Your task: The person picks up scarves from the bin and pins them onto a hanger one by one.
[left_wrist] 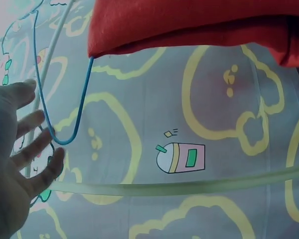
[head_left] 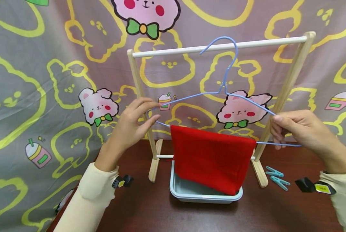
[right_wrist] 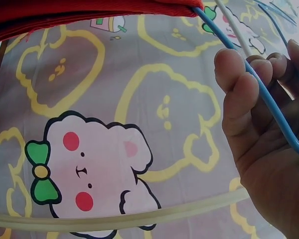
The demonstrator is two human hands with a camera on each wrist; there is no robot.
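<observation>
A blue clothes hanger (head_left: 249, 100) is held up in front of the rack, its hook near the white top bar. Over its lower bar hangs a folded red cloth (head_left: 213, 158). My right hand (head_left: 301, 129) grips the hanger's right end, thumb on the sloping wire and fingers curled by the lower one. At the left end, my left hand (head_left: 136, 119) has its fingers extended and spread. In the left wrist view the fingers (left_wrist: 37, 147) lie beside the wire, fingertips at or very near it.
A wooden rack (head_left: 289, 80) with a white top bar (head_left: 173, 51) stands behind the hanger. Below the cloth sits a light blue basin (head_left: 202, 196) on the dark brown table (head_left: 149, 209). Two turquoise clothes pegs (head_left: 279, 182) lie at the right. A patterned curtain (head_left: 59, 129) hangs behind.
</observation>
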